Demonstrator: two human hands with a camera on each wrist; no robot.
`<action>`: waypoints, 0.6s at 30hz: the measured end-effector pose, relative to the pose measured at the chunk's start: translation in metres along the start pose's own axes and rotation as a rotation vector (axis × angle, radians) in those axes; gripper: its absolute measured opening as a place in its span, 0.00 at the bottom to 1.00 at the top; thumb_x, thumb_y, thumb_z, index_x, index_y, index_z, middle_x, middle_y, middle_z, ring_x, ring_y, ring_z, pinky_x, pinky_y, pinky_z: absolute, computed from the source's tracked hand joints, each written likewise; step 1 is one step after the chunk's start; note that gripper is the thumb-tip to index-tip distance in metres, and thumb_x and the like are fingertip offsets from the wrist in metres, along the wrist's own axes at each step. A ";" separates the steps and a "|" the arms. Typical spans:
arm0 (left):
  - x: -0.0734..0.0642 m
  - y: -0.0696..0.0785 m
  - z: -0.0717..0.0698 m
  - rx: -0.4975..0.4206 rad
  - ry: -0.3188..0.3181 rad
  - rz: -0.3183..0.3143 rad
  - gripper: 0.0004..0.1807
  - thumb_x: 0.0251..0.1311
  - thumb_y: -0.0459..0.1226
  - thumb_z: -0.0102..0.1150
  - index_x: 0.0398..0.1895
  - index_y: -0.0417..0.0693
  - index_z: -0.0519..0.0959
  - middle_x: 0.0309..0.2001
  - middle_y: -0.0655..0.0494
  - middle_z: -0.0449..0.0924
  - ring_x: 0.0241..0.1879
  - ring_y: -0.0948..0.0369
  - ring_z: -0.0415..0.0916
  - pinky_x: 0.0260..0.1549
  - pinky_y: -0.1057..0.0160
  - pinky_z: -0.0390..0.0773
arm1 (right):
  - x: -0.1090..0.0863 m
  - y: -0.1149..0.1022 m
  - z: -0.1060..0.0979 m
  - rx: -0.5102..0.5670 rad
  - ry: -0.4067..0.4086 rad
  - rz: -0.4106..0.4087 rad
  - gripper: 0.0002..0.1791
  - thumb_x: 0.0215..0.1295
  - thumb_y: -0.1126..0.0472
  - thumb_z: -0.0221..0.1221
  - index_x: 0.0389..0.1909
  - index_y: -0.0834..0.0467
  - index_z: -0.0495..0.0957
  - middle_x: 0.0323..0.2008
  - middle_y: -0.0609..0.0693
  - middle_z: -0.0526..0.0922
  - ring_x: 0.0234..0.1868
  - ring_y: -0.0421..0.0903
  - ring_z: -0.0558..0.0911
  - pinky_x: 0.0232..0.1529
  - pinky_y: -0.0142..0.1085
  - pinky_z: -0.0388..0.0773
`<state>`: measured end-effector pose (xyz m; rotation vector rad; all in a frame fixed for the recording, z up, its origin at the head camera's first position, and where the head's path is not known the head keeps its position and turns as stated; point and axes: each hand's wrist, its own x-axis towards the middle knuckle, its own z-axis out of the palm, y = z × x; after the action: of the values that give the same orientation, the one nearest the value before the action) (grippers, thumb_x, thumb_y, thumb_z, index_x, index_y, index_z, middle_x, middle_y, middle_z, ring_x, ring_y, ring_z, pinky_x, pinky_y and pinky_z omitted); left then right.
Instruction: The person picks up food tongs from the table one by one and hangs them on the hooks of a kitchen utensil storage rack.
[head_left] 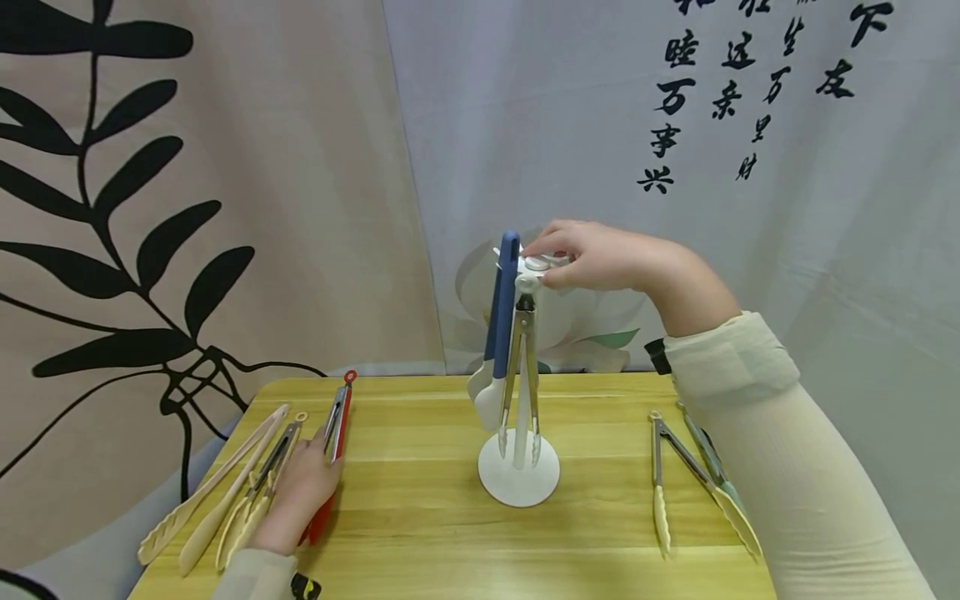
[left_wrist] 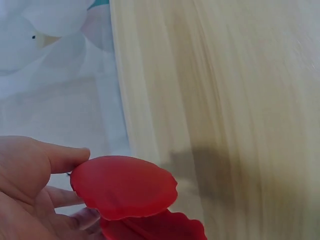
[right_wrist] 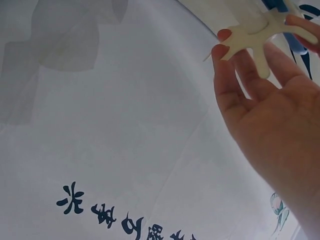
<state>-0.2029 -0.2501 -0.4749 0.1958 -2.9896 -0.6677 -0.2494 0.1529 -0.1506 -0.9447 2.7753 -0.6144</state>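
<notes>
On the left of the table, my left hand point(head_left: 309, 475) grips red-tipped tongs point(head_left: 347, 408), whose ring end points away from me. In the left wrist view, their scalloped red heads point(left_wrist: 125, 187) stick out past the thumb. A white utensil stand point(head_left: 517, 492) stands upright mid-table with a round base. My right hand point(head_left: 600, 257) holds its top, and in the right wrist view the fingers curl around the hooked white crown point(right_wrist: 257, 42). Blue-handled tongs point(head_left: 506, 317) with white heads hang on the stand's left side. Metal tongs point(head_left: 531, 358) hang from its front.
Pale pink tongs point(head_left: 232, 483) and cream-tipped metal tongs point(head_left: 258, 492) lie left of my left hand. At the right lie spread cream-tipped tongs point(head_left: 660, 483) and grey-green tongs point(head_left: 708, 450), partly behind my right sleeve. A printed curtain point(head_left: 525, 125) hangs behind the wooden table point(head_left: 420, 533).
</notes>
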 end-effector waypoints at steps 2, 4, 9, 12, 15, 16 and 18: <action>0.001 0.004 0.000 -0.030 -0.003 -0.010 0.37 0.63 0.38 0.54 0.68 0.27 0.53 0.55 0.22 0.63 0.50 0.32 0.68 0.47 0.37 0.71 | 0.000 0.001 0.000 0.010 0.000 -0.002 0.22 0.64 0.62 0.52 0.59 0.56 0.74 0.58 0.52 0.69 0.53 0.52 0.69 0.52 0.46 0.72; 0.002 0.007 0.000 -0.049 -0.007 -0.022 0.38 0.64 0.39 0.53 0.70 0.28 0.51 0.57 0.22 0.62 0.53 0.32 0.67 0.50 0.37 0.70 | 0.001 0.002 0.000 0.017 -0.001 -0.005 0.21 0.64 0.62 0.52 0.59 0.56 0.74 0.58 0.51 0.69 0.53 0.52 0.70 0.51 0.45 0.72; 0.004 0.014 -0.002 -0.071 -0.014 -0.039 0.39 0.65 0.42 0.52 0.72 0.34 0.48 0.60 0.24 0.59 0.55 0.33 0.65 0.49 0.37 0.70 | 0.001 0.004 0.000 0.024 -0.003 0.002 0.22 0.64 0.61 0.53 0.60 0.54 0.74 0.58 0.49 0.69 0.52 0.51 0.70 0.51 0.45 0.72; 0.004 0.019 -0.003 -0.093 -0.009 -0.029 0.39 0.65 0.42 0.52 0.73 0.36 0.48 0.61 0.25 0.59 0.55 0.33 0.66 0.47 0.37 0.71 | 0.001 0.004 0.000 0.031 -0.004 0.009 0.22 0.65 0.61 0.53 0.60 0.54 0.73 0.58 0.49 0.69 0.52 0.51 0.70 0.51 0.45 0.72; 0.004 0.023 -0.004 -0.117 0.007 -0.010 0.39 0.65 0.41 0.53 0.73 0.38 0.48 0.61 0.27 0.59 0.55 0.35 0.67 0.48 0.38 0.72 | 0.001 0.004 0.000 0.027 -0.003 0.009 0.22 0.65 0.61 0.53 0.60 0.54 0.73 0.58 0.48 0.69 0.52 0.51 0.71 0.50 0.45 0.72; 0.005 0.024 -0.004 -0.121 0.011 -0.004 0.39 0.65 0.42 0.53 0.73 0.38 0.48 0.61 0.27 0.59 0.55 0.35 0.67 0.48 0.38 0.72 | 0.001 0.004 0.000 0.027 -0.002 0.009 0.22 0.65 0.61 0.53 0.60 0.54 0.73 0.58 0.48 0.69 0.51 0.51 0.71 0.50 0.44 0.72; 0.005 0.025 -0.004 -0.130 0.024 0.011 0.39 0.66 0.42 0.53 0.74 0.39 0.48 0.61 0.28 0.59 0.55 0.36 0.67 0.48 0.38 0.72 | 0.001 0.004 0.000 0.024 -0.001 0.008 0.22 0.64 0.61 0.53 0.60 0.54 0.73 0.58 0.48 0.69 0.51 0.51 0.71 0.50 0.44 0.72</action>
<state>-0.2102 -0.2299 -0.4598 0.1777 -2.9092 -0.8482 -0.2528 0.1551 -0.1528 -0.9288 2.7632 -0.6447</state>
